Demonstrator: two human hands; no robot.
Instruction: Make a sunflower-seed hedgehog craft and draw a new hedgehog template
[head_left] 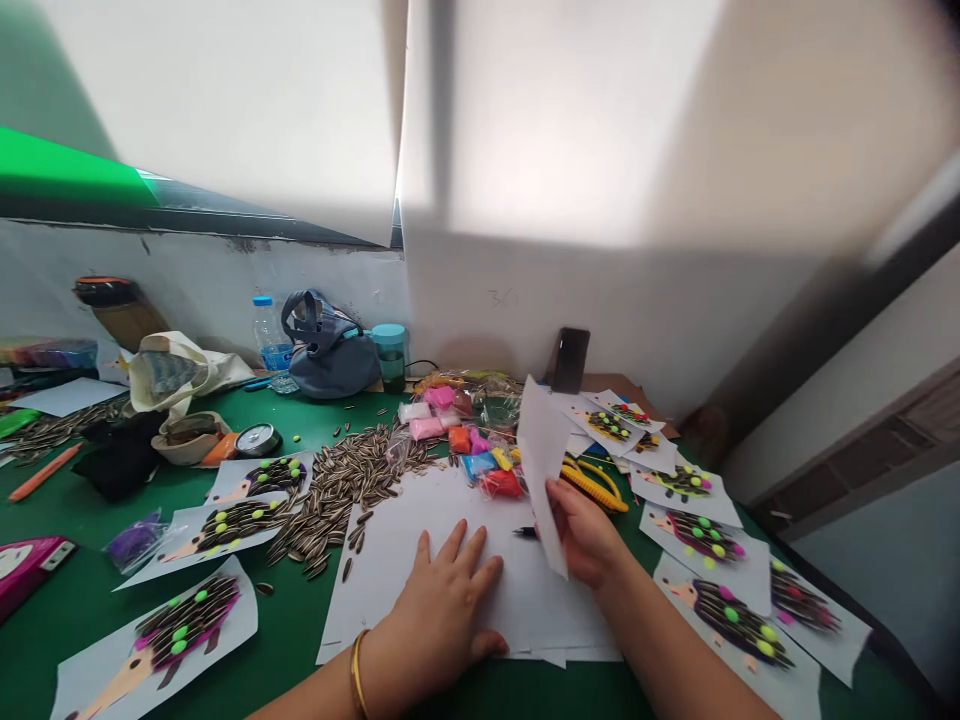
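My left hand (446,610) lies flat with fingers spread on white paper sheets (405,520) stacked on the green table. In my right hand (585,535) a smaller white sheet of paper (541,470) is held upright by its right edge, above the stack. A dark pen (525,532) pokes out behind that sheet. Just beyond lie packets of coloured clay (480,467) and yellow-handled scissors (596,487), partly hidden by the sheet and my hand. A heap of striped sunflower seeds (337,490) spreads to the left, a few seeds resting on the paper's edge.
Hedgehog pictures made with seeds lie on the left (187,625) and right (727,620). A phone (571,360) leans against the wall. Behind stand a blue bag (334,360), a water bottle (268,340) and a teal-lidded cup (389,355). A cloth bag (187,370) sits left.
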